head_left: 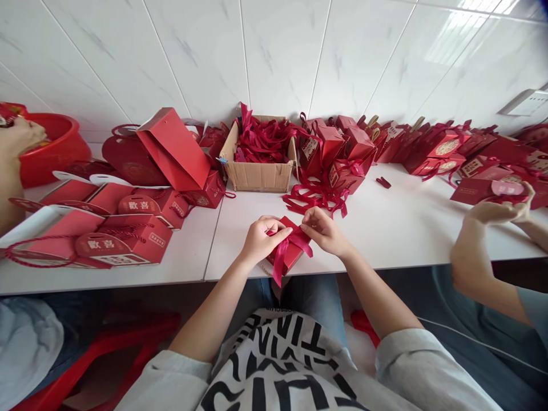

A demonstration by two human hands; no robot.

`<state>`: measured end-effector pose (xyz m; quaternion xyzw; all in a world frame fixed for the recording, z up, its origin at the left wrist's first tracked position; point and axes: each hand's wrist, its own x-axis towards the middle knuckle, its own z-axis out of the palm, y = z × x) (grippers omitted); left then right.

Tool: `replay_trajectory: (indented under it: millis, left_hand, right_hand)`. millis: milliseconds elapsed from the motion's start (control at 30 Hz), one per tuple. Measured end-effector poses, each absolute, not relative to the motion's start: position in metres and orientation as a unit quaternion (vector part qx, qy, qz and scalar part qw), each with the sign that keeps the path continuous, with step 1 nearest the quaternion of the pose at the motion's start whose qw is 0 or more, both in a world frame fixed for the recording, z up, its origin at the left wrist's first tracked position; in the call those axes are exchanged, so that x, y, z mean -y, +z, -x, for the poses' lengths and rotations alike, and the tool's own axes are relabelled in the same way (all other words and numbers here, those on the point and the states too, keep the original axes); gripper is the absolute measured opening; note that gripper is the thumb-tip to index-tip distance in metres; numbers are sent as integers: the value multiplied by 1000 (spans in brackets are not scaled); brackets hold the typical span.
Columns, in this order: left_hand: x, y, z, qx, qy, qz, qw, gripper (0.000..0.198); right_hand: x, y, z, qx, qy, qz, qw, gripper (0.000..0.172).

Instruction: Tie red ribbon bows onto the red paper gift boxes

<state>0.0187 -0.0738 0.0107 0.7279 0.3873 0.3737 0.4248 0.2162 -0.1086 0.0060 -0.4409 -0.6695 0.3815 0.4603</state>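
Observation:
In front of me, at the table's near edge, lies a small red gift box [294, 255] with a dark pink ribbon [280, 260] around its top. My left hand [264, 238] pinches the ribbon between thumb and fingers on the box's left side. On the other side my right hand [324, 231] has its fingers closed on the ribbon too. The two hands are close together, and a ribbon tail hangs down over the box's front. Just beyond the box is a loose heap of ribbons [319, 197].
A cardboard box [257, 176] full of ribbons stands against the tiled wall. Red gift boxes [124, 242] fill the left side; more red boxes [440, 148] line the back right. A co-worker's hands [500, 211] are at the right, another's hand [25, 134] by a red basin [64, 148].

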Motion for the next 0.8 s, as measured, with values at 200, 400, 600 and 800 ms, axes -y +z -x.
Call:
replay_trajectory:
  millis: [200,400,600,800]
  left_hand:
    - [72,8,-20,-370,351,-749,423,47]
    - [70,9,-18,-357,330,-776,401,47]
    - [71,11,-13,-348,340,-738,467,40]
    - [66,11,-9,-342,355,-661,566,32]
  right_hand:
    - [106,0,-214,636,380,428,519,25]
    - [105,1,-214,627,342,452,534,29]
    - [105,3,-219,625,398,440,508,28]
    - [105,14,-229,664,319,491,465,23]
